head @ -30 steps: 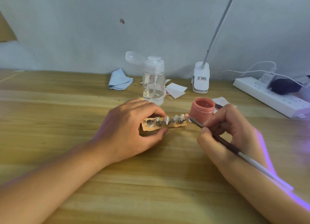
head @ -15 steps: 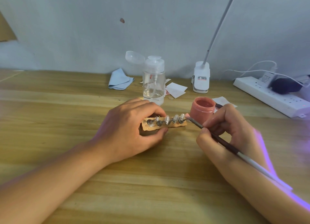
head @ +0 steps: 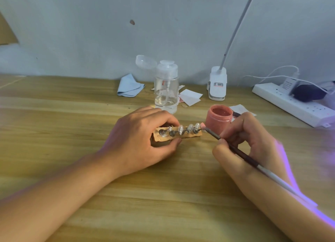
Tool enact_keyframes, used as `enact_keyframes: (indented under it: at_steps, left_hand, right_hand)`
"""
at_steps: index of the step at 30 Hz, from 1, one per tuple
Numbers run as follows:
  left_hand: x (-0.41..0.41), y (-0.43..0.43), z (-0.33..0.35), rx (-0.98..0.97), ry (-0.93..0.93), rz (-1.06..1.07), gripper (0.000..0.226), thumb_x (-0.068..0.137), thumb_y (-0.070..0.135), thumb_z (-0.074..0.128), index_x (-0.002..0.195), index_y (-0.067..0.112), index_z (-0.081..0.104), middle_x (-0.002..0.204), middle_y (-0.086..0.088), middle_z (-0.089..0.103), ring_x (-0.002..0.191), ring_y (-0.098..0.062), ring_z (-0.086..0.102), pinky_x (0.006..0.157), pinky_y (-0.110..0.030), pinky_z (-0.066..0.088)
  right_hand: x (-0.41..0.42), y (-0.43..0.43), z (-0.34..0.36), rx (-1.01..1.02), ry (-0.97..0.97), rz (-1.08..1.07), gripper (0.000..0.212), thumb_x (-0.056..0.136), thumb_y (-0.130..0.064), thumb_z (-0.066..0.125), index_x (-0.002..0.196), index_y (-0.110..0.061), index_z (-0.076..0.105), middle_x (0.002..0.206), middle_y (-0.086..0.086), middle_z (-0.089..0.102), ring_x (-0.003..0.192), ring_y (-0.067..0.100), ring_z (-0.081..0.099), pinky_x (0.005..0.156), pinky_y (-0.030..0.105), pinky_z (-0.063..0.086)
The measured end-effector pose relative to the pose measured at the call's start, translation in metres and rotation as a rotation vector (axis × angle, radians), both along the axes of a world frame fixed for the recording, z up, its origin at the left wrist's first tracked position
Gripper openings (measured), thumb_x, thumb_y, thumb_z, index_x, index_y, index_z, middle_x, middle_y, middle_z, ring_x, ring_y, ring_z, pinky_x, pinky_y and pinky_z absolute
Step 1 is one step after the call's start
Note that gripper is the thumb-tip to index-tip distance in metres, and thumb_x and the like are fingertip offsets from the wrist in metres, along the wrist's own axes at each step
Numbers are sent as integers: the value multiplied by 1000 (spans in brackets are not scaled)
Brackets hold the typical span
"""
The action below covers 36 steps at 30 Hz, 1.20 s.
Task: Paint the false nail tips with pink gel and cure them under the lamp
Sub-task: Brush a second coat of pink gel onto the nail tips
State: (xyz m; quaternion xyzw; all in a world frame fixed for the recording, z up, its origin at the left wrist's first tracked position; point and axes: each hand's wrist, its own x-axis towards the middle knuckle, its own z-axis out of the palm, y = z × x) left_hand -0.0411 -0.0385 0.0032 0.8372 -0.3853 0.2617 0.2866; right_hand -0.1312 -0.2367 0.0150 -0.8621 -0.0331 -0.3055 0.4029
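Pink gel in the open jar (head: 218, 121), centre-right, no lid on it, filled close to the rim. It sits just behind the right end of the strip, so I judge a dip to be a short hop.

Nail tips (head: 181, 130) are mid-frame: a row of clear ones standing on small metal pegs along a tan strip (head: 190, 135) that lies on the wood table (head: 81, 118). Left hand (head: 141, 142) pinches the strip's left end, thumb on the near edge, fingers curled over the far edge. Right hand (head: 250, 143) holds the brush (head: 239, 152) pen-style, fingers closed round the dark shaft. The white handle runs back toward lower right. Bristles are at the right-end tip; can't tell if they touch.

Handling, my read: the tips are light, thin, stiff, glossy plastic, and likely to twist or pop off a peg under side load. I wouldn't grab the tips. Hold the strip by its edges and use light strokes only. Wet gel smears, so fingers stay off the tops.

Other container: clear pump bottle (head: 165, 89) behind the left hand, flip cap open, clear liquid low in the bottom.

Lamp (head: 217, 84) clip base is right of centre at the wall. Its stalk leaves the top of frame and the head isn't visible. There's a violet glow on the right forearm.
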Motion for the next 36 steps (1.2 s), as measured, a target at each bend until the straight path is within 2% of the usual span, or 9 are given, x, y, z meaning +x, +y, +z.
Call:
enact_keyframes:
  at_steps: [5,9,15,20,22,25,29,33,36]
  left_hand:
    - [0,0,0,5,14,0,19,79,39,73,95,29,69,86,16,66,82,-9,60,72,-36,51]
    - [-1,0,1,2,22,8,19,79,40,72,95,29,69,86,17,65,82,-8,61,72,-36,51]
    - [-1,0,1,13,35,29,19,78,41,71,94,30,68,84,18,64,82,-7,60,71,-35,51]
    - [-1,1,1,45,75,101,22,77,46,67,95,34,66,83,18,63,82,-4,58,72,-33,51]
    - [0,2,1,62,96,129,26,75,48,66,98,35,66,84,18,65,83,-4,60,75,-32,51]
    - [2,2,0,106,119,138,26,77,49,64,100,37,68,86,18,67,84,-6,61,78,-34,50]
    - [6,3,-2,106,131,130,24,82,49,68,102,38,69,97,20,64,92,-6,58,80,-33,50]
    - [8,5,-3,95,140,99,24,82,43,75,105,39,71,97,21,63,94,-3,55,79,-32,49]
    - [8,5,-2,94,142,92,23,83,40,77,106,38,71,97,21,65,93,-2,57,78,-33,50]
  right_hand:
    - [-1,0,0,43,-37,0,13,66,-21,60,76,-21,52,67,-9,61,66,11,57,57,9,40]
    - [0,0,-1,68,-18,8,12,67,-22,59,77,-19,53,63,-9,62,56,7,56,51,8,36]
    - [-1,1,0,94,-40,2,11,67,-21,60,75,-19,53,61,-9,61,55,5,55,52,6,37]
    - [0,-2,2,280,-146,70,12,78,-12,59,84,-18,51,66,-17,65,57,5,54,57,7,38]
    - [1,-2,3,377,-120,151,12,83,-11,64,86,-18,54,73,-12,69,65,4,62,62,8,43]
    - [2,-5,4,572,-27,248,9,83,-9,66,89,-7,59,83,1,74,73,8,66,67,13,48]
    - [7,-13,2,793,106,174,15,89,3,54,77,-5,55,63,10,68,60,15,57,61,18,50]
    - [8,-11,4,802,147,132,20,86,3,52,69,-5,47,62,12,69,58,16,58,65,26,48]
    - [8,-9,4,777,149,138,24,85,5,52,66,-7,46,62,13,69,58,17,57,60,22,50]
